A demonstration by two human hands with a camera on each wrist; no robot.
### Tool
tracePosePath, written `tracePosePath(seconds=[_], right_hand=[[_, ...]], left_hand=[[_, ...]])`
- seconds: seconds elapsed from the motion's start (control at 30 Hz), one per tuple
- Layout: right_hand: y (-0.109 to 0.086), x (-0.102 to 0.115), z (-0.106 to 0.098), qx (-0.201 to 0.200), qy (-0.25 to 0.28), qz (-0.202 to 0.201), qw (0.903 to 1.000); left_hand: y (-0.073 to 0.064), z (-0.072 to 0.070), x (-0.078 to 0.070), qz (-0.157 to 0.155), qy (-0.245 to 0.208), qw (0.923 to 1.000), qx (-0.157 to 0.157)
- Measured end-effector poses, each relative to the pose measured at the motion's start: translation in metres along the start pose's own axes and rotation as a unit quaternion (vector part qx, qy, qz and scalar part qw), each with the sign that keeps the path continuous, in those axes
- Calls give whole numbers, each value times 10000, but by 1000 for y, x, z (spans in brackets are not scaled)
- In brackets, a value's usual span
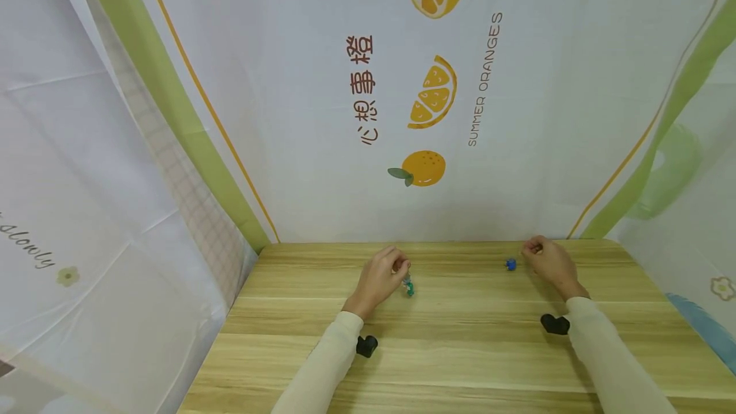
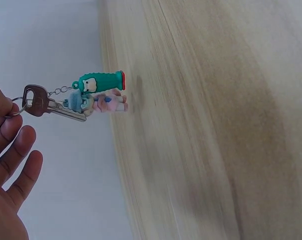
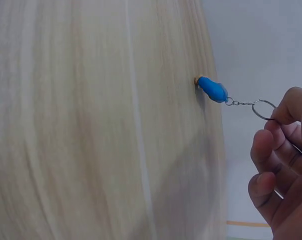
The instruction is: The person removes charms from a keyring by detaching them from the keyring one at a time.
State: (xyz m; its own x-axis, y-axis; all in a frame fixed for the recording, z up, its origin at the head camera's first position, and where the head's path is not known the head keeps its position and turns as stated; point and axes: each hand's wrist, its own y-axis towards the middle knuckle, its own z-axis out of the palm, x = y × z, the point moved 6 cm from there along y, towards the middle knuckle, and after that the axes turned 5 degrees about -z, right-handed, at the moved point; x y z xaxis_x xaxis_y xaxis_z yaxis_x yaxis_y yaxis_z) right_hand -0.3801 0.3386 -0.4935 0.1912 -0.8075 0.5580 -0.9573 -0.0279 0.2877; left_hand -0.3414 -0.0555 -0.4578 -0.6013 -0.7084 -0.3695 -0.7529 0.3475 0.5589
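With thumb and finger, my left hand [image 1: 381, 278] pinches the metal ring of a keychain. From that ring hang a key [image 2: 37, 101], a green figurine [image 2: 101, 83] and a pink-and-blue figurine [image 2: 104, 103], all dangling over the wooden table. Over on the right, my right hand [image 1: 551, 265] pinches the split ring [image 3: 263, 109] of a second keychain. A short chain joins this ring to a blue figurine [image 3: 212, 90], whose far end is right at the tabletop. The hands are well apart.
The wooden table [image 1: 460, 363] reaches back to a white curtain [image 1: 310, 114] printed with oranges. More printed cloth hangs at the left and right sides. Each wrist wears a black camera mount, such as the one [image 1: 554, 324] beside the right sleeve.
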Motion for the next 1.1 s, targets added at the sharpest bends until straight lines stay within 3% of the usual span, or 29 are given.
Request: tracePosePath(seconds=[1.1], right_hand=[[-22,-37,10,423,-229,1058,9932]], left_hand=[[-1,-3,3,-5,-187,9997,130]])
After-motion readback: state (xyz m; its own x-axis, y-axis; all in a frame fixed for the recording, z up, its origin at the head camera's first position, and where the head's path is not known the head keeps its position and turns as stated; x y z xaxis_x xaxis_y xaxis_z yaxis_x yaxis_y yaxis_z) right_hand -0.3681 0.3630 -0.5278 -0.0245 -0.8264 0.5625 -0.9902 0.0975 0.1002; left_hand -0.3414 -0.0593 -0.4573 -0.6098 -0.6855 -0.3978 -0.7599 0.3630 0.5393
